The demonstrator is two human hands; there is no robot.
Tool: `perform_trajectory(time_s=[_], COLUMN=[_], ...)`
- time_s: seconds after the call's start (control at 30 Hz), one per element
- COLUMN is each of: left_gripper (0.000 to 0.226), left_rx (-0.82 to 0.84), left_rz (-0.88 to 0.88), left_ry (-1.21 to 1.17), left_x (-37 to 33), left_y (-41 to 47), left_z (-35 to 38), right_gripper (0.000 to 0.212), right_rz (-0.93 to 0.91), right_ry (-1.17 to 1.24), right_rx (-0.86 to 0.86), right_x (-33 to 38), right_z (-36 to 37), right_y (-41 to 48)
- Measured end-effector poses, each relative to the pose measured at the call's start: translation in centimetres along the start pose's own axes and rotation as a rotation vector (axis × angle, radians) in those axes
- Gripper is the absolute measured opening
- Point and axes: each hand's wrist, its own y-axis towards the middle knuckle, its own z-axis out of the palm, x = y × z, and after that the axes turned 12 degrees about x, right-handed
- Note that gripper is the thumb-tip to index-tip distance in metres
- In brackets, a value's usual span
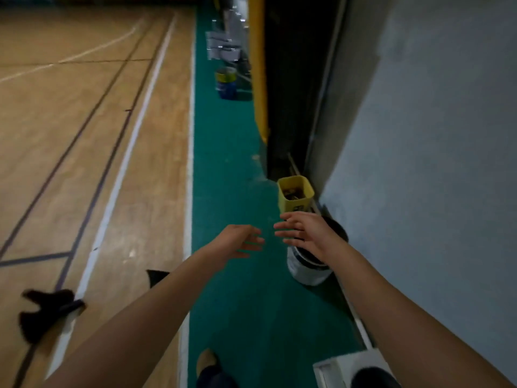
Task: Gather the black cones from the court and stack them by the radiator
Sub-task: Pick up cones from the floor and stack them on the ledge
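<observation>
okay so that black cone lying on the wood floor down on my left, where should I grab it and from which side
The black cone looks tipped over on the wooden court, though blur hides its exact shape. Probably best to come from above with the left hand, which is open and empty, and pinch the narrower end that points right, toward the white line. The flared dark part looks harder to close fingers around.

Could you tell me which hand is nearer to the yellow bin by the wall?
The right hand. It hovers just below the yellow bin in the picture, fingers spread and empty. The left hand is further left, over the green strip.
</observation>
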Motion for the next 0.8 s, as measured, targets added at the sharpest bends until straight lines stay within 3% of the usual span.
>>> perform_trajectory(time_s=[0.17,0.37,0.8], left_gripper=[0.022,0.025,0.024], left_rx=[-0.249,-0.465,-0.747], left_rz=[0.059,0.012,-0.108], left_ry=[-0.119,-0.229,-0.478], left_x=[2.0,4.7,11.2], left_y=[-3.6,-6.6,-6.9], left_z=[-11.8,-24.7,-38.9], right_gripper=[0.021,0.021,0.024], right_rz=[0.042,0.111,0.33], right_ry=[-0.155,-0.302,-0.524], right_rx=[0.166,0.315,0.448], right_x=[1.3,2.3,2.2], right_z=[10.3,22.6,35.3], right_y=[7.4,14.7,27.1])
